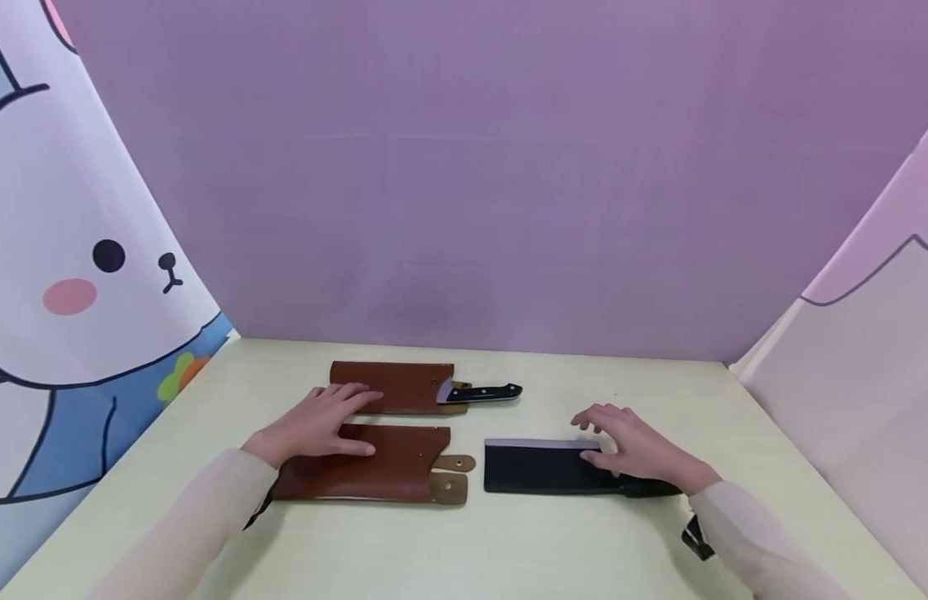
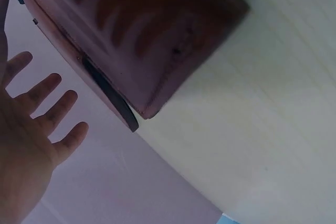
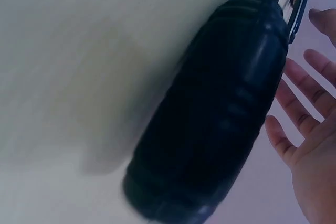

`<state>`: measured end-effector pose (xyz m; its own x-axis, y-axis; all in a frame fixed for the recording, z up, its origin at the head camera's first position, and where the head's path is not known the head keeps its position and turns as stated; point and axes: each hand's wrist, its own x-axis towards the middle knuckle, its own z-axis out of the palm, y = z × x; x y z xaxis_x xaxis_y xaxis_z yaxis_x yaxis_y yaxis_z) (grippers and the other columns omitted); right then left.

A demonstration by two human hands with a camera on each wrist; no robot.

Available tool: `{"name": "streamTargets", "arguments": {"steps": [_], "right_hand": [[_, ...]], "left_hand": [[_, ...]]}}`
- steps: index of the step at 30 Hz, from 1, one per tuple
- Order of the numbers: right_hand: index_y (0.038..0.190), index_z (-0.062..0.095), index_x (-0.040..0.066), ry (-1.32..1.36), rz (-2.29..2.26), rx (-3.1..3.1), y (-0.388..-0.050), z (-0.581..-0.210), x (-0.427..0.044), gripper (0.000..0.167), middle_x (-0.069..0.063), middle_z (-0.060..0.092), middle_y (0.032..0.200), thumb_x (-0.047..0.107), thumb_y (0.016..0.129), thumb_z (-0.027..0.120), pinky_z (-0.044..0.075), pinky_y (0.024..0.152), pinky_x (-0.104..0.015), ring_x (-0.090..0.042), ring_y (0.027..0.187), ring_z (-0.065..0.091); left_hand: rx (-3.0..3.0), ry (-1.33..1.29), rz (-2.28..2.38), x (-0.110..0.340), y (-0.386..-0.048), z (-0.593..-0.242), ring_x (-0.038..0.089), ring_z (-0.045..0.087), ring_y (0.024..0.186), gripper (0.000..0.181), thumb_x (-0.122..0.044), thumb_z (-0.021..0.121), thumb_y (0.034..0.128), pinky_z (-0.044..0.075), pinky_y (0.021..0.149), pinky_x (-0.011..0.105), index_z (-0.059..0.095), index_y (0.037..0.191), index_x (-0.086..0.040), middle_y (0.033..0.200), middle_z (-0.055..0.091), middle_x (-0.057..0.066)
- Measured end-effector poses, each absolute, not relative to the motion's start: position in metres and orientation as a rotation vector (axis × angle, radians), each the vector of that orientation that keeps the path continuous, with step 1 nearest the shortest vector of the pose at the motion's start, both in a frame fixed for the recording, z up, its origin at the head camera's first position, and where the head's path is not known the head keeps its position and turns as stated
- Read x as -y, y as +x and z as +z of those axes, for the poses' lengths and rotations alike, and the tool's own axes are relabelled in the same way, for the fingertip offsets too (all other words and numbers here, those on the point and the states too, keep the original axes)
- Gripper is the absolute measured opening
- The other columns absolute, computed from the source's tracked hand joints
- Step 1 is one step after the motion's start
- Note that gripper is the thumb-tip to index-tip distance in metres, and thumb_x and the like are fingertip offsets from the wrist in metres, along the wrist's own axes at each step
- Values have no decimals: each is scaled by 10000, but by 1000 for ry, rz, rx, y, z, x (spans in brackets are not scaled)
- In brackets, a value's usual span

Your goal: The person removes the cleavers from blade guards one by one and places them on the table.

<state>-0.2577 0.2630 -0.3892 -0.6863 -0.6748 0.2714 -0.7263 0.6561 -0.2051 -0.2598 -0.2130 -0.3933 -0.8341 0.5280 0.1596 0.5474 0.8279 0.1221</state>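
Black cleaver [image 1: 546,468] flat on the worktop [image 1: 569,550], right of middle; pale blade edge toward the back edge, handle toward the right edge; right hand [image 1: 629,442] hovers over the handle end, fingers apart and loosely bent, hiding part of it; ridged handle [image 3: 210,108] fills the right wrist view, fingers beside it.

Left of the cleaver, near but apart, front brown sheath [image 1: 396,467], mouth and two straps facing the blade; left hand [image 1: 317,423] over its left end, fingers apart, fairly straight, hand and sleeve blocking that end; can't tell from here if the thumb touches leather.

Just behind, nearer the back edge, back brown sheath [image 1: 404,383]; left fingertips reach over its near side; black-handled knife [image 1: 486,393] sits at its mouth, handle jutting toward the right edge.

Purple backdrop [image 1: 509,183] rises at the back edge; cartoon panel [image 1: 67,192] walls the left edge, pale panel [image 1: 876,367] the right.
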Motion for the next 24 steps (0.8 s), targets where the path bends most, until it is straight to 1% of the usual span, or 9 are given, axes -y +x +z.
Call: {"name": "streamTargets", "arguments": {"steps": [6,12,18,24], "right_hand": [[1202,529,93,1121,454,2783,-270,-389,-250,412,-43,582,1113,224,830,650,394,822,-400,-208,965,556],[1178,547,75,1131,454,2761,-284,-387,-238,397,-68,591,1095,229,828,653,385,794,-382,-237,963,551],[1148,566,95,1147,405,2723,-296,-384,-227,367,-57,598,1057,215,814,659,381,769,-370,-213,953,540],[1166,565,90,1137,363,2756,-305,-378,-215,366,-64,587,1124,247,842,629,389,814,-407,-194,992,511]], "left_hand": [[2876,-812,-230,210,-269,-398,338,444,1192,808,-648,606,724,331,927,586,424,1365,-190,1338,454,108],[2862,-769,-200,205,-281,-401,347,458,1166,797,-641,611,724,339,904,614,441,1351,-180,1311,477,128],[2896,-731,-208,200,-290,-399,360,435,1186,792,-630,615,728,317,923,611,435,1354,-179,1325,462,135],[2890,-706,-175,195,-296,-392,379,437,1190,774,-599,629,740,318,933,605,444,1350,-160,1321,472,139]]}}
